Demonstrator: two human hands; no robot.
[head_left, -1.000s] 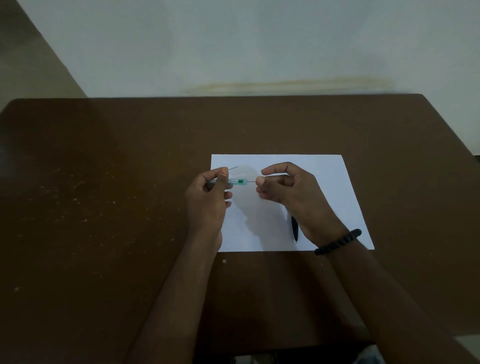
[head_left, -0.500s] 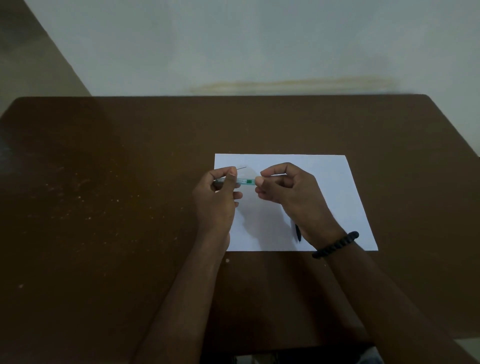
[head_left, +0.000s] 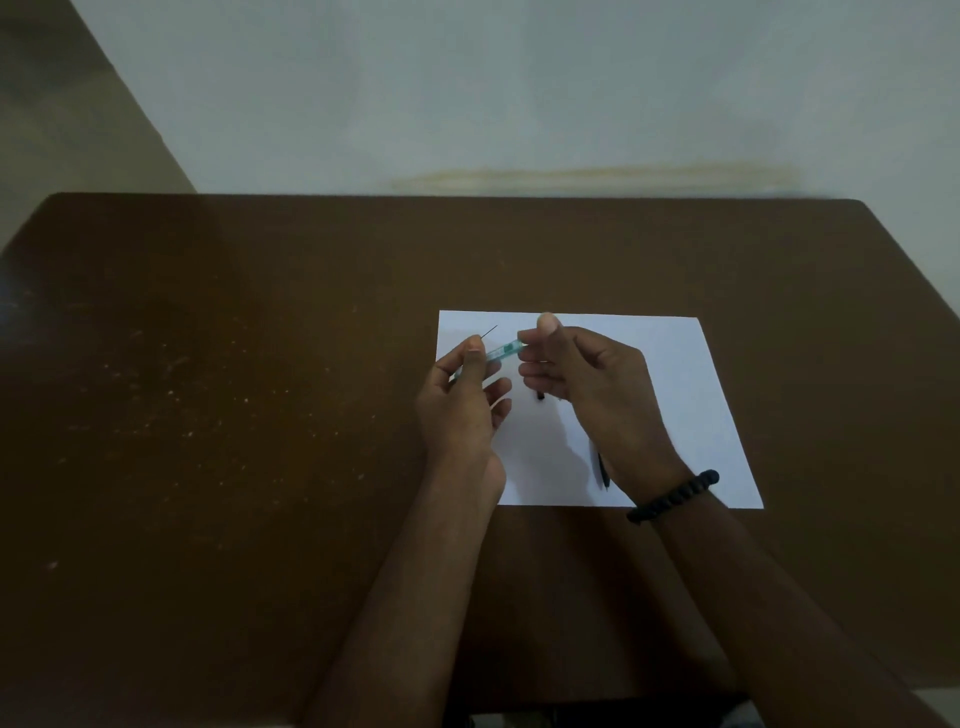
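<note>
A white sheet of paper (head_left: 670, 395) lies on the brown table (head_left: 234, 415). Above its left part I hold a thin teal tube (head_left: 503, 351), tilted up to the right. My left hand (head_left: 465, 405) pinches its lower left end between thumb and fingers. My right hand (head_left: 587, 384) pinches its upper right end, thumb raised. A thin dark line (head_left: 489, 331) shows on the paper just beyond my left fingers. A small black piece (head_left: 540, 396) sticks out under my right fingers. A black pen-like part (head_left: 602, 470) lies on the paper, mostly hidden under my right wrist.
A black bead bracelet (head_left: 675, 498) circles my right wrist. The table's far edge meets a pale wall (head_left: 519, 104). Light specks dot the table's left half (head_left: 182, 389).
The teal tube has tilted from level to slanting up to the right. My right hand has turned, thumb now up, and a small black piece shows beneath it.
</note>
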